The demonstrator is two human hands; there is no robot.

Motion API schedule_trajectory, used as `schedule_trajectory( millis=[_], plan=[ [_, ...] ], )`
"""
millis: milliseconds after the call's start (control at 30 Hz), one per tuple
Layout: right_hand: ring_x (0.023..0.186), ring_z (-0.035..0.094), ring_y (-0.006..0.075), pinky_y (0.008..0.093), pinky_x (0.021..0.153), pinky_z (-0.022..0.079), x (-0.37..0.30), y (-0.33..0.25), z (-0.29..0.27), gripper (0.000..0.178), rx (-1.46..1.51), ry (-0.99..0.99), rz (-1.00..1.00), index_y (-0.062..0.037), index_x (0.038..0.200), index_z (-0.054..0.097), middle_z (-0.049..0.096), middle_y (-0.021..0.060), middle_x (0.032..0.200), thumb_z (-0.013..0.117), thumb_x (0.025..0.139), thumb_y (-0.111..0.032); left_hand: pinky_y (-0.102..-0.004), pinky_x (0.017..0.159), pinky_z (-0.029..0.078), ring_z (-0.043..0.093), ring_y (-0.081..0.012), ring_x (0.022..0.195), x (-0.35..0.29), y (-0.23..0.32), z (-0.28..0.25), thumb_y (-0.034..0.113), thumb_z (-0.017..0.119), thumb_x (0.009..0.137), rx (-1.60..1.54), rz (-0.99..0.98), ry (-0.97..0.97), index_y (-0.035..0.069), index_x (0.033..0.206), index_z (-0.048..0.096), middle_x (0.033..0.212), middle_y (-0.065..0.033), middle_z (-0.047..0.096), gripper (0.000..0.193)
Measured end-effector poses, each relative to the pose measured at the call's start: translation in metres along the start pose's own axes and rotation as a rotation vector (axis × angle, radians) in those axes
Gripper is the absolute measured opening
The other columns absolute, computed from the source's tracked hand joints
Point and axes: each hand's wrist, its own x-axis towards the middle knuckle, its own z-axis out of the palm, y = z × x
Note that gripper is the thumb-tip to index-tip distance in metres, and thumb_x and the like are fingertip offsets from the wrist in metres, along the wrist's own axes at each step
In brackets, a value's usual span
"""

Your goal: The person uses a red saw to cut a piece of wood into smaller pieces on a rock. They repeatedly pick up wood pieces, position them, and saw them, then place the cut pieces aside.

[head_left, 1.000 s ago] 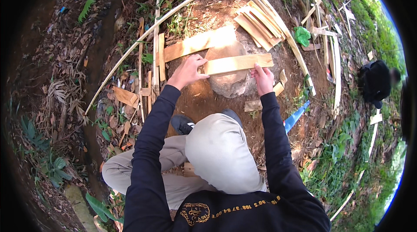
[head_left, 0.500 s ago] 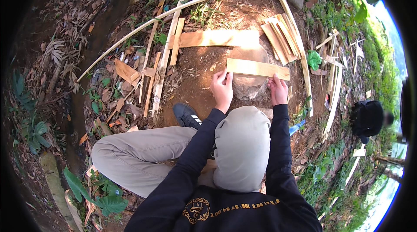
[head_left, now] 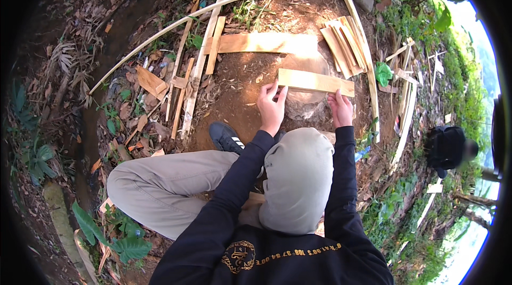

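Observation:
A short, flat wooden board spans between my hands, pale and brightly sunlit along its middle. My left hand pinches its left end, thumb on the near edge. At the other end, the fingers of my right hand grip the near right corner. Beneath and just beyond the board is a round tree stump, partly covered by it; whether the board touches the stump I cannot tell. A longer plank lies behind, its right end washed out by sunlight at the stump's far side.
Right of the stump sits a stack of short boards, beside a long strip. Several narrow strips and a long curved pole lie to the left. My shoe rests on the soil. Far right, a person in black is visible.
The view has shifted slightly. Both hands keep their hold on the board, which stays almost in the same place over the stump.

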Motion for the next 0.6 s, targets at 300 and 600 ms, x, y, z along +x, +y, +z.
schedule_trajectory(
  millis=[300,600],
  plan=[
    [0.091,0.063,0.0289,0.0424,0.081,0.05,-0.048,-0.083,0.109,0.057,-1.462,-0.189,-0.867,-0.0075,0.117,0.065,0.063,0.0113,0.101,0.085,0.076,-0.041,-0.0317,0.08,0.058,0.066,-0.0206,0.097,-0.006,-0.007,-0.01,0.014,0.076,0.089,-0.146,-0.039,-0.047,-0.004,0.132,0.062,0.116,-0.014,0.063,0.049],
    [0.116,0.059,0.0387,0.0448,0.097,0.05,0.008,-0.048,0.158,0.079,-1.582,-0.923,-0.863,-0.0084,0.144,0.05,0.057,0.0191,0.13,0.083,0.077,-0.036,-0.0369,0.089,0.053,0.064,-0.0274,0.102,-0.016,-0.005,-0.008,0.002,0.064,0.084,-0.204,-0.095,-0.026,0.002,0.135,0.063,0.117,-0.015,0.062,0.051]
  ],
)
